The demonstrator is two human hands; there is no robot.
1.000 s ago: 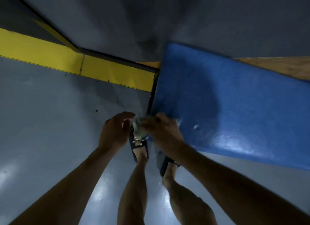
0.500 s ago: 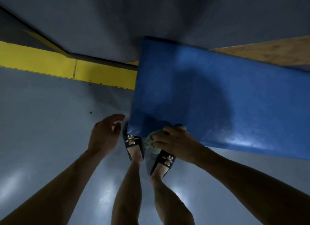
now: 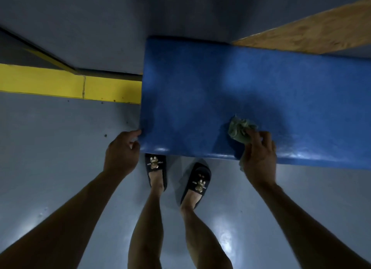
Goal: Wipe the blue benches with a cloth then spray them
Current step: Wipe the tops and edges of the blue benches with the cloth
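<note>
The grey floor [image 3: 50,148] fills most of the view, glossy, with pale reflections near the bottom; a yellow painted strip [image 3: 70,84] crosses it on the left and ends at the bench's left end; a bare wooden board [image 3: 313,32] lies behind the bench at the upper right, slanting up toward the corner. The blue bench [image 3: 230,88] is the largest thing on the floor; its long axis runs left to right and tilts slightly downward to the right, running out past the right edge, while its short left end faces the yellow strip; the near edge shines along its rounded lip. The person's two bare legs stand just before that near edge, in dark slippers [image 3: 197,180] with small gold figures on top, toes pointing toward the bench, the left toe under its lip. The left hand [image 3: 122,152] sits at the bench's near left corner, fingers curled, fingertips touching the corner edge, holding nothing that can be seen. The right hand [image 3: 259,154] rests on the near part of the seat toward the right, fingers pressed down and closed over the cloth [image 3: 239,130]; the cloth is pale green, crumpled into a small wad, lying on the blue surface and sticking out beyond the fingertips toward the far side.
</note>
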